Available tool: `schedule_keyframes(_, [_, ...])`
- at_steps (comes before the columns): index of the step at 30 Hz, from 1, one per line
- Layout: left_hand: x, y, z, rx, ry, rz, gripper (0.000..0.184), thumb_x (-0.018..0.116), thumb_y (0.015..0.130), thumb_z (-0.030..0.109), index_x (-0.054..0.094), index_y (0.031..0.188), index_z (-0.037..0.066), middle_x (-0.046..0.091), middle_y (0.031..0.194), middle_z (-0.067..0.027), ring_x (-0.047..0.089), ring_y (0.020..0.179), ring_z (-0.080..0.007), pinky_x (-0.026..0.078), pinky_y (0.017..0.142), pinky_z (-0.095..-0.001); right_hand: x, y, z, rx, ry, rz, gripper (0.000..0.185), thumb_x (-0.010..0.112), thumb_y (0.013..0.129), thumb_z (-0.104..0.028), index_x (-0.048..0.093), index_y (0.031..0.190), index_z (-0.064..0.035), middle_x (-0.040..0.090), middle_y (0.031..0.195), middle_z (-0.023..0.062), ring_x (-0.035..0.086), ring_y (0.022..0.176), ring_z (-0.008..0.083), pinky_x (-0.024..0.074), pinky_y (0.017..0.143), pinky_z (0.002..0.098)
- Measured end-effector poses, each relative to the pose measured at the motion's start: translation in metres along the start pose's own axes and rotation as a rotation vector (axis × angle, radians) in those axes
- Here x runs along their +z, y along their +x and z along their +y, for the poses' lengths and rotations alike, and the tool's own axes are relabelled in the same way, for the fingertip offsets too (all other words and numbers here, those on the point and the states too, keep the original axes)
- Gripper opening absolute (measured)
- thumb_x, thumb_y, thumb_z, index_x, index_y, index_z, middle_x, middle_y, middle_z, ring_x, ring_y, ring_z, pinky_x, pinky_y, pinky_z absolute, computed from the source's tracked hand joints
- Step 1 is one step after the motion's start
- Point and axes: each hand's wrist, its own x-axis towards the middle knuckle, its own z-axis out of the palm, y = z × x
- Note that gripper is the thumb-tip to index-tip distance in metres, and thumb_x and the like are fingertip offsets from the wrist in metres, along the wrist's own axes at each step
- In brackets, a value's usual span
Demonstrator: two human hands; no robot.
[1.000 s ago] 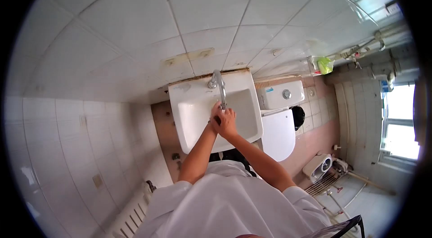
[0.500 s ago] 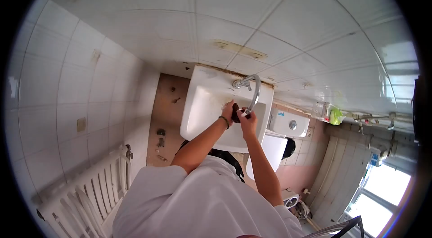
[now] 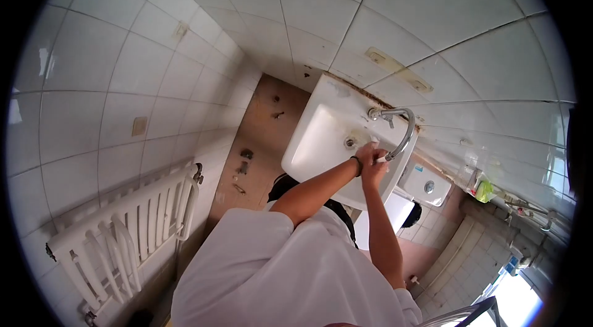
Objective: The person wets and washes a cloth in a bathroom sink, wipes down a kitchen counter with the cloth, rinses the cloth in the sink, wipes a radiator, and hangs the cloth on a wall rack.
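Observation:
Under the spout of the curved chrome faucet [image 3: 409,132], my two hands are close together over the right part of the white sink [image 3: 312,141]. My left hand [image 3: 365,154], with a dark band on its wrist, has its fingers curled in against the other hand. My right hand [image 3: 374,172] is closed, just below the white spout tip. Whatever lies between them, if anything, is hidden by the fingers. The round drain [image 3: 350,142] shows to the left of my hands.
A white toilet tank [image 3: 426,183] stands right of the sink. At the lower left, a white radiator [image 3: 133,234] runs along the tiled wall. Small dark objects [image 3: 244,166] lie on the brown floor left of the sink. A green item [image 3: 485,191] sits by pipes at the right.
The view has turned, so the sink and hands appear farther right. A dark reddish-brown thing showed between my hands before and is now out of sight. The hands have come closer together.

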Motion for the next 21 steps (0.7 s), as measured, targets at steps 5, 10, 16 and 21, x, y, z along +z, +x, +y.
schedule_keyframes(5, [0.017,-0.036,0.052,-0.414,-0.304,0.426,0.047,0.049,0.094,0.049,0.071,0.079,0.01,0.066,0.07,-0.0087,0.061,0.063,-0.0255,0.048,0.063,-0.0419,0.019,0.013,0.053,0.413,0.25,-0.018,0.029,0.067,0.094,-0.031,0.062,0.097,-0.0021,0.062,0.086,0.0095,0.059,0.075,0.0238,0.049,0.07,0.0372])
schedule_keyframes(10, [-0.025,-0.008,0.012,-0.03,0.219,0.624,0.04,0.062,0.091,0.044,0.07,0.087,0.005,0.066,0.073,-0.0089,0.064,0.073,-0.0265,0.052,0.073,-0.0412,0.004,0.011,0.006,0.98,0.974,-0.073,0.04,0.069,0.095,-0.036,0.06,0.118,-0.0051,0.066,0.097,0.0068,0.061,0.083,0.0142,0.0505,0.07,0.0288])
schedule_keyframes(16, [-0.043,0.007,-0.012,-0.174,-0.391,0.281,0.017,0.06,0.097,0.023,0.056,0.086,0.011,0.058,0.078,-0.0016,0.057,0.07,-0.0161,0.05,0.067,-0.0372,-0.02,-0.013,-0.03,0.158,0.038,-0.041,0.033,0.078,0.084,-0.013,0.066,0.113,-0.004,0.064,0.117,0.0127,0.066,0.101,0.0308,0.0539,0.086,0.0408])
schedule_keyframes(21, [-0.035,0.022,-0.039,-0.448,-0.947,-0.31,0.042,0.035,0.104,0.045,0.057,0.092,0.012,0.065,0.09,-0.0063,0.063,0.085,-0.0211,0.053,0.083,-0.0394,-0.028,-0.02,-0.023,-0.372,-0.08,-0.072,0.03,0.075,0.083,-0.006,0.066,0.112,-0.0038,0.062,0.12,0.0166,0.059,0.111,0.0406,0.0494,0.093,0.0461])
